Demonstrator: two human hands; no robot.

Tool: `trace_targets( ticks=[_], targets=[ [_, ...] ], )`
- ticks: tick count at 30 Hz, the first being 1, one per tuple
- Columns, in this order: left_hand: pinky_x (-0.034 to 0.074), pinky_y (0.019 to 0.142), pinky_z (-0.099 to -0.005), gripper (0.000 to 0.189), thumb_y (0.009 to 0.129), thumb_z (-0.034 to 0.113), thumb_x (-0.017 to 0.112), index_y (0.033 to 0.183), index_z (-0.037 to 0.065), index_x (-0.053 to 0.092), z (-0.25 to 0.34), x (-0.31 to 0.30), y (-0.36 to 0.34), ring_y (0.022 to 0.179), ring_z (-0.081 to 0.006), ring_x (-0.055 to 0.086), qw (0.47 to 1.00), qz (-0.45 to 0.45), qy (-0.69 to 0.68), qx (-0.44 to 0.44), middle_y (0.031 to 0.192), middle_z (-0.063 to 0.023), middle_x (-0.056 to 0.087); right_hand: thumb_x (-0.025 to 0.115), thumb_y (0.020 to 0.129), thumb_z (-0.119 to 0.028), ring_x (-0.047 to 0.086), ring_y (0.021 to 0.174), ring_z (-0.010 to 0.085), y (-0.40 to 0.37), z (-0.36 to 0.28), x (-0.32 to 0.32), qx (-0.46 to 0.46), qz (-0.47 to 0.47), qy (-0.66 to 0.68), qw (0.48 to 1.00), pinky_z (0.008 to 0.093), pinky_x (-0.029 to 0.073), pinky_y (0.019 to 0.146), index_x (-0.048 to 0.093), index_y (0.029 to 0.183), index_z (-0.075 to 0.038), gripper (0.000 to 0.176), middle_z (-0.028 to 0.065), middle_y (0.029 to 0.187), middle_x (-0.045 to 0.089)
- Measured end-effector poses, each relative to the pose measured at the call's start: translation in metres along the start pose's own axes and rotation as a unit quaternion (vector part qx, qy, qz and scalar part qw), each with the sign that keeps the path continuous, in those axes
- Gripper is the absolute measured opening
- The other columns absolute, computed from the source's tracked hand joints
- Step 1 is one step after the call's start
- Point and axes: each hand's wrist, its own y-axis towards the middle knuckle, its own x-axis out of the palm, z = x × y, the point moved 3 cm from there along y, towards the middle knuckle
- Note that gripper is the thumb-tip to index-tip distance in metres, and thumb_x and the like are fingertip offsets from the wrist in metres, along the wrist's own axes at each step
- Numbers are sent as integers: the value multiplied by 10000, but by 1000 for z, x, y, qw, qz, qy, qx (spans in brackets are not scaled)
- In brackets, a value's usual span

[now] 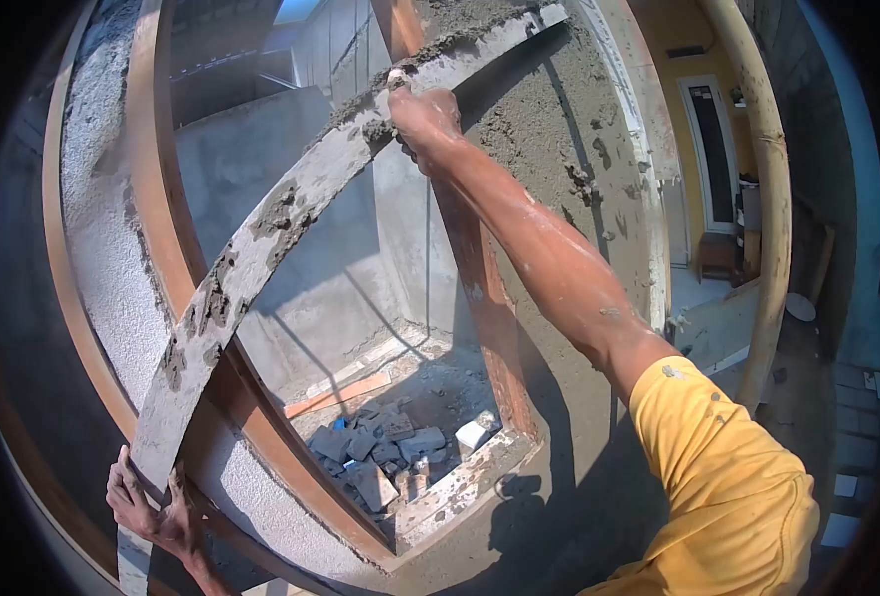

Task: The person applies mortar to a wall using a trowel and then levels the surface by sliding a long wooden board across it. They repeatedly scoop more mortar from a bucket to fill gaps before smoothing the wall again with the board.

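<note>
A long, flat straightedge (pixel 296 204), grey and spotted with wet mortar, runs from the lower left to the upper right across a window opening. My right hand (pixel 425 119) grips its upper part, the arm stretched out in a yellow sleeve. Low on the left, my left hand (pixel 161 512) is wrapped round the straightedge near its lower end. Clumps of mortar (pixel 470 38) cling along the upper edge. The straightedge's upper end lies over the wet, rough mortar wall (pixel 539 149) to the right of the opening.
Wooden frame posts (pixel 489 328) border the opening. Broken rubble (pixel 390 447) lies on the floor behind it, near an orange-brown plank (pixel 338 394). At the right stands a bamboo pole (pixel 770 199), with a doorway (pixel 710 149) beyond it. White rough wall (pixel 112 219) is at the left.
</note>
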Motion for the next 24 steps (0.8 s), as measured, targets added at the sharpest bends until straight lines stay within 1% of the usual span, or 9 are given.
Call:
trace_targets(
  ticks=[1, 3, 4, 5, 6, 8, 12, 19, 24],
  targets=[
    [516, 1037, -457, 649, 837, 165, 903, 1443, 81, 687, -2, -1, -1, 1222, -348, 640, 1000, 3, -2, -3, 1284, -140, 715, 693, 955, -375, 579, 695, 217, 0, -2, 4, -36, 10, 7, 999, 434, 480, 597, 648, 789, 69, 476, 134, 770, 640],
    [519, 1033, -450, 634, 852, 180, 899, 1442, 77, 689, -3, 6, 14, 1214, -340, 647, 1000, 18, -9, -4, 1274, -142, 718, 689, 968, -397, 506, 580, 152, 23, -17, 17, 19, -48, 44, 998, 378, 402, 502, 630, 758, -37, 421, 54, 692, 579],
    [520, 1032, -447, 627, 860, 188, 897, 1442, 76, 691, -2, 11, 33, 1209, -336, 650, 1000, 28, -10, -7, 1269, -143, 719, 702, 843, -256, 538, 633, 170, 61, -18, 30, -7, -101, 105, 989, 407, 469, 544, 605, 775, 22, 302, 114, 735, 617],
    [524, 1028, -438, 606, 879, 200, 889, 1440, 77, 694, -1, 18, 58, 1190, -321, 664, 999, 37, -2, -8, 1263, -138, 721, 697, 839, -252, 530, 603, 179, 85, -40, 44, -28, -85, 119, 989, 400, 453, 526, 593, 766, 12, 293, 104, 710, 599],
    [526, 1038, -435, 581, 896, 203, 880, 1433, 73, 700, 7, 21, 90, 1194, -315, 670, 999, 34, 10, -23, 1261, -135, 726, 698, 985, -426, 376, 454, 82, 90, -54, 49, -156, -86, 141, 974, 302, 260, 428, 507, 691, -166, 437, -59, 601, 479],
    [531, 1025, -424, 580, 878, 213, 894, 1421, 109, 718, 14, 39, 157, 1157, -293, 675, 996, 83, 4, -18, 1209, -105, 729, 700, 973, -411, 398, 467, 94, 130, -86, 66, -129, -81, 110, 982, 312, 283, 437, 524, 702, -145, 418, -40, 613, 495],
    [517, 1056, -417, 580, 906, 352, 869, 1420, 129, 720, 2, 58, 242, 1175, -263, 667, 996, 85, -13, -36, 1214, -75, 722, 704, 949, -380, 442, 493, 118, 174, -127, 90, -105, -75, 95, 987, 334, 329, 455, 558, 725, -104, 384, -1, 637, 526],
    [513, 1066, -464, 626, 887, 335, 897, 1449, 140, 704, -16, 33, 167, 1211, -300, 671, 999, 36, 15, 7, 1280, -104, 728, 710, 906, -326, 520, 538, 161, 142, -88, 64, -73, -35, 42, 996, 371, 410, 487, 617, 766, -33, 338, 68, 680, 582],
    [510, 1035, -458, 696, 779, 243, 951, 1428, 148, 717, -25, 11, 113, 1196, -309, 654, 999, 37, 5, 17, 1245, -97, 701, 714, 891, -304, 568, 556, 184, 103, -33, 46, -79, 40, -21, 996, 387, 453, 498, 659, 785, 3, 330, 104, 699, 616]
  ],
)
